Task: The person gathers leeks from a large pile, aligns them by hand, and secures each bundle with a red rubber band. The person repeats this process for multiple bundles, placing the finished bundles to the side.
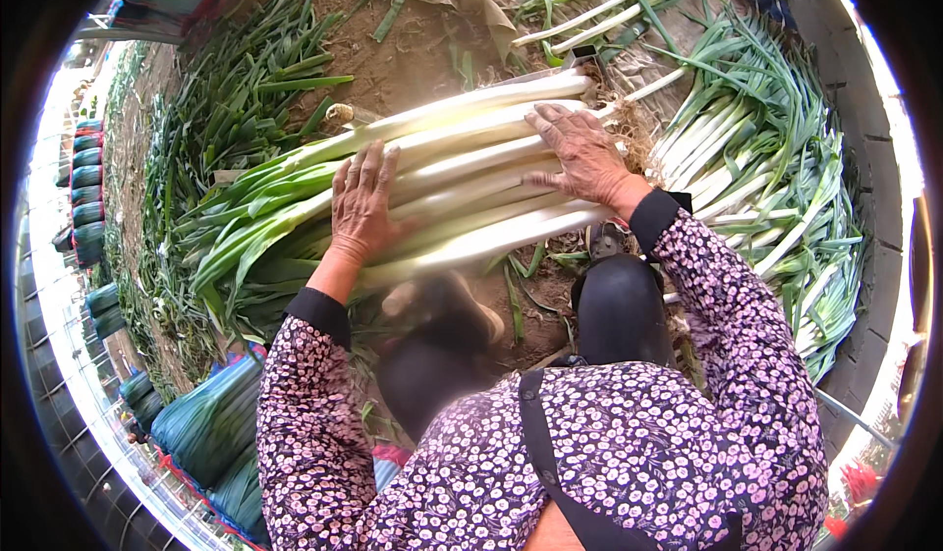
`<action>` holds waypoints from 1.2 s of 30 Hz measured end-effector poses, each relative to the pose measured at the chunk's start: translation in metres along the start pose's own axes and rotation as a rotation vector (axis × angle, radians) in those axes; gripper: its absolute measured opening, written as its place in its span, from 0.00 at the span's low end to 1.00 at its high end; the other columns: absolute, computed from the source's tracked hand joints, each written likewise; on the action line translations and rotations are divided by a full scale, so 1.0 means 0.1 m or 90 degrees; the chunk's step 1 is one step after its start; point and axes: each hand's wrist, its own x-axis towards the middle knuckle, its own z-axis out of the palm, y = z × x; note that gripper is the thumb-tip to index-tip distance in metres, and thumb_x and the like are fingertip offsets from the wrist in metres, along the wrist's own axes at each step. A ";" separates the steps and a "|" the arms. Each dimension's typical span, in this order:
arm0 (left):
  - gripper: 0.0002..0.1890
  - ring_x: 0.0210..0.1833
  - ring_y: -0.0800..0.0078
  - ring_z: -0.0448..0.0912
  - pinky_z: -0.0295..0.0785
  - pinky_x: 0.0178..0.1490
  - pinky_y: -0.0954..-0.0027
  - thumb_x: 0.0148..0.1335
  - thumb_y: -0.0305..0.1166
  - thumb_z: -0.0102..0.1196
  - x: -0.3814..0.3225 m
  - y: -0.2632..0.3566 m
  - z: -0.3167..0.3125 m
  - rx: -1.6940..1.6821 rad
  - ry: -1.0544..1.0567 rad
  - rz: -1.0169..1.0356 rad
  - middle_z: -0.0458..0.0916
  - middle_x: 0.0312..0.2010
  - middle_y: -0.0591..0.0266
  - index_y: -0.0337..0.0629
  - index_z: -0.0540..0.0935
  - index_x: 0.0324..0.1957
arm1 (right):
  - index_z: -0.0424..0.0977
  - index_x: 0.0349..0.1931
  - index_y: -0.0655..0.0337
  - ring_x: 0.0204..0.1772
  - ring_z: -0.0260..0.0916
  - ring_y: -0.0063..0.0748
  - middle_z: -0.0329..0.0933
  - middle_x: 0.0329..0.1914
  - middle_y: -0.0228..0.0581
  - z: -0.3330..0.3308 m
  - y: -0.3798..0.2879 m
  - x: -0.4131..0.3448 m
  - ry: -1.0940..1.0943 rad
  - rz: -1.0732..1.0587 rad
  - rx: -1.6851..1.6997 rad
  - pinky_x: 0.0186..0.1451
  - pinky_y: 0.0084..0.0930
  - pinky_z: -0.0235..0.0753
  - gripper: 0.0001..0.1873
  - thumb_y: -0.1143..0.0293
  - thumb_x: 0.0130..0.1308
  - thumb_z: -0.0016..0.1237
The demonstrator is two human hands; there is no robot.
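A bundle of long leeks or large green onions [471,186] lies crosswise before me, white stalks and roots to the right, green leaves to the left. My left hand [365,201] rests on the stalks where white turns to green, its fingers pointing up the picture and its thumb blurred. Near the root end, my right hand [578,149] lies over the white stalks with its fingers spread. What carries the bundle is mostly hidden; the end of a square metal tube [584,55] shows beside the roots.
A heap of similar leeks [766,175] lies at the right by a block wall [877,256]. Cut green leaves [214,109] are piled at the left. Bundles in blue-green wrapping [210,411] lie at the lower left. My knees are below the bundle, over bare soil [405,43].
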 end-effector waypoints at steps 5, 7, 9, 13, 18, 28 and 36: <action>0.51 0.63 0.51 0.62 0.49 0.68 0.52 0.44 0.61 0.59 0.08 -0.03 0.13 0.013 0.010 0.004 0.59 0.65 0.51 0.45 0.58 0.67 | 0.49 0.68 0.63 0.72 0.49 0.45 0.54 0.68 0.51 0.18 0.17 0.10 0.103 -0.033 -0.020 0.71 0.43 0.50 0.51 0.31 0.55 0.42; 0.51 0.65 0.53 0.60 0.48 0.69 0.52 0.43 0.59 0.61 0.12 -0.04 0.18 0.013 0.019 0.009 0.57 0.66 0.51 0.44 0.57 0.67 | 0.50 0.67 0.63 0.71 0.51 0.47 0.54 0.68 0.51 0.22 0.25 0.15 0.082 -0.031 -0.015 0.70 0.43 0.52 0.51 0.33 0.54 0.45; 0.54 0.70 0.58 0.54 0.45 0.70 0.52 0.42 0.57 0.63 0.13 -0.03 0.20 -0.022 0.095 0.041 0.53 0.69 0.54 0.43 0.54 0.67 | 0.53 0.65 0.68 0.72 0.49 0.49 0.54 0.68 0.55 0.19 0.27 0.18 0.029 -0.062 -0.038 0.73 0.41 0.49 0.48 0.34 0.59 0.40; 0.50 0.72 0.61 0.50 0.43 0.70 0.52 0.47 0.61 0.57 0.16 -0.03 0.21 0.030 0.046 0.005 0.53 0.68 0.55 0.42 0.57 0.67 | 0.47 0.68 0.67 0.75 0.41 0.47 0.47 0.72 0.54 -0.06 0.17 0.30 -0.054 -0.028 -0.042 0.75 0.35 0.43 0.49 0.34 0.59 0.40; 0.50 0.71 0.61 0.51 0.43 0.70 0.52 0.46 0.60 0.59 0.14 -0.08 0.27 0.018 0.060 0.009 0.53 0.68 0.56 0.42 0.57 0.66 | 0.41 0.70 0.63 0.76 0.36 0.45 0.40 0.74 0.52 -0.21 0.06 0.23 -0.131 0.030 -0.017 0.76 0.36 0.38 0.47 0.37 0.62 0.38; 0.51 0.70 0.60 0.53 0.44 0.70 0.52 0.45 0.58 0.60 0.17 -0.10 0.26 0.033 0.058 0.000 0.54 0.67 0.56 0.43 0.53 0.67 | 0.39 0.70 0.61 0.77 0.33 0.44 0.37 0.75 0.51 -0.31 0.21 0.36 -0.165 0.022 0.181 0.76 0.38 0.31 0.50 0.35 0.60 0.40; 0.51 0.69 0.59 0.54 0.44 0.70 0.54 0.45 0.56 0.61 0.13 -0.09 0.24 0.027 0.049 -0.009 0.53 0.68 0.54 0.41 0.53 0.67 | 0.46 0.69 0.62 0.75 0.39 0.47 0.44 0.73 0.55 -0.07 0.91 0.39 0.202 0.383 0.445 0.75 0.33 0.36 0.51 0.27 0.59 0.25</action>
